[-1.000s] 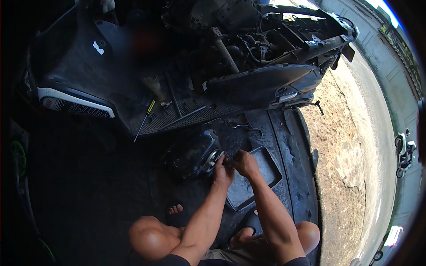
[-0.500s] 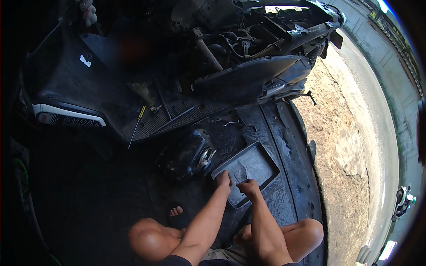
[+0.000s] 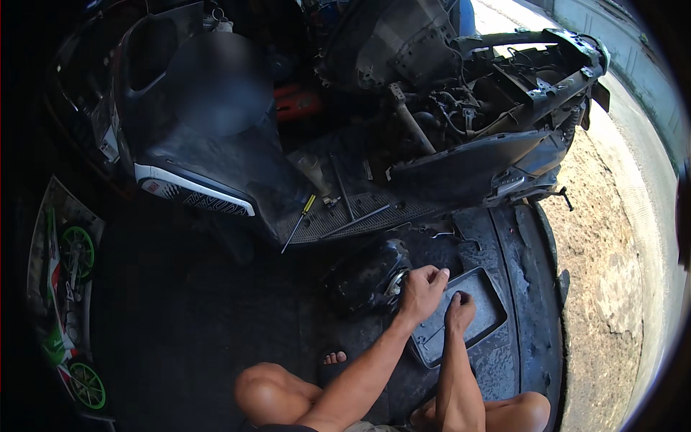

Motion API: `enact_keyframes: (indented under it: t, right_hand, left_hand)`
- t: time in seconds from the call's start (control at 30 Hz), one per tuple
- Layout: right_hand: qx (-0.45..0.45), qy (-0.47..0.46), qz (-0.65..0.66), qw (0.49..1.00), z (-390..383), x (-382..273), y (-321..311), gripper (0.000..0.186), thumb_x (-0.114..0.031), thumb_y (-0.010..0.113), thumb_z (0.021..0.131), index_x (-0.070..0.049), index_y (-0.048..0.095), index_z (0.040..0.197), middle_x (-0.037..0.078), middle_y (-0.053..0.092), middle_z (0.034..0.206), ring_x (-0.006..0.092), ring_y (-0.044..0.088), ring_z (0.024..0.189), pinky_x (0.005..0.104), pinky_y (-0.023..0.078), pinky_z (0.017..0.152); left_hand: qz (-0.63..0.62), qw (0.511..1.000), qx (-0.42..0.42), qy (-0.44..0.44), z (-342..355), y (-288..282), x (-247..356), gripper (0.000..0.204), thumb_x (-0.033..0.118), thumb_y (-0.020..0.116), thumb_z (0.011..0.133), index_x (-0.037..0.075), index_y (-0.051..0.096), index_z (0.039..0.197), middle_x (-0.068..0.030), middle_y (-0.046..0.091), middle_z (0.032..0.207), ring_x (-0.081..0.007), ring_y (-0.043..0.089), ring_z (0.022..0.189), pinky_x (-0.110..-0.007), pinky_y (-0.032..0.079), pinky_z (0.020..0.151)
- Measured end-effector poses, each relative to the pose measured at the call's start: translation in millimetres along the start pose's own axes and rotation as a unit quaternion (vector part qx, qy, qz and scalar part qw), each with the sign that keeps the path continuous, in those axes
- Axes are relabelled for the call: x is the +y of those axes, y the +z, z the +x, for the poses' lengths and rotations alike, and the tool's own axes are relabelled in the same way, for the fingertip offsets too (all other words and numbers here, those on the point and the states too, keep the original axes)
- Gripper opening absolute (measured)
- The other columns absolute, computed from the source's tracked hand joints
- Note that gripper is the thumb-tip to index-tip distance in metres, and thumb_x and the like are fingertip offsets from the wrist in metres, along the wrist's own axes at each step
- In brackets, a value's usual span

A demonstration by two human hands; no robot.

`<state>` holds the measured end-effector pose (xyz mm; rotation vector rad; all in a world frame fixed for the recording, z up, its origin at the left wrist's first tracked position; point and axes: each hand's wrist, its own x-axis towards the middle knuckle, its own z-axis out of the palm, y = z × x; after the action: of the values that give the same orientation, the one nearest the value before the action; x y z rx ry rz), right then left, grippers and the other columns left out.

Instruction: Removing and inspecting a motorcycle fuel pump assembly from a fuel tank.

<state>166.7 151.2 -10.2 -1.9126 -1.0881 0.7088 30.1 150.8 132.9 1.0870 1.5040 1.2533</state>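
Both my hands are over a shallow metal tray [image 3: 497, 291]. My left hand [image 3: 425, 291], above the tray's far left corner, has its fingertips pinched together; whatever they hold is hidden or too small to name. Lower and to the right, my right hand [image 3: 461, 311] is curled closed over the tray, its contents unclear. A thin dark line shows in the tray beside the right hand, perhaps a slender rod. Left of the tray sits a black rounded tank [image 3: 363, 281] with a metal fitting [image 3: 396, 281], close to my left hand.
A partly stripped scooter [image 3: 461, 173] stands across the far side. On its footboard lie a yellow-handled screwdriver [image 3: 299, 222], a T-shaped metal bar [image 3: 341, 186] and a dull cup-like part [image 3: 312, 171]. A motorcycle picture [image 3: 68, 302] is at left. Rough ground [image 3: 601, 281] lies right.
The view has swung left, so everything sits further right. My left hand has risen away from the right hand toward the tray's far edge. Both hands stay closed.
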Motion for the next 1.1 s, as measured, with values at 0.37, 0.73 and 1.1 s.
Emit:
enact_keyframes:
  t: [0.37, 0.73, 1.1]
  right_hand:
    - [-0.17, -0.427, -0.181, 0.869, -25, -275, 141, 0.018, -0.016, 0.062, 0.084, -0.004, 0.066, 0.097, 0.018, 0.071, 0.102, 0.0344, 0.066, 0.097, 0.0482, 0.05, 0.082]
    - [-0.326, -0.35, -0.352, 0.804, -8, -325, 198, 0.028, -0.017, 0.053, 0.094, -0.004, 0.069, 0.113, 0.017, 0.07, 0.116, 0.0319, 0.066, 0.113, 0.0413, 0.054, 0.094]
    - [-0.458, -0.242, -0.145, 0.843, 44, -304, 39, 0.035, -0.028, 0.065, 0.083, 0.006, 0.068, 0.075, 0.013, 0.06, 0.061, 0.024, 0.06, 0.057, 0.0395, 0.048, 0.059]
  left_hand:
    - [0.337, 0.855, 0.394, 0.037, 131, -236, -44, 0.023, 0.019, 0.062, 0.089, 0.003, 0.064, 0.105, -0.0189, 0.064, 0.106, -0.0404, 0.06, 0.098, -0.047, 0.048, 0.088]
    - [0.454, 0.83, 0.321, -0.043, 130, -268, -71, 0.024, 0.016, 0.068, 0.085, 0.005, 0.065, 0.106, -0.0204, 0.066, 0.109, -0.0398, 0.06, 0.105, -0.047, 0.047, 0.094]
    - [0.262, 0.897, 0.353, 0.046, 115, -259, -46, 0.019, 0.011, 0.066, 0.086, 0.0, 0.06, 0.1, -0.0134, 0.069, 0.074, -0.0275, 0.068, 0.069, -0.04, 0.052, 0.066]
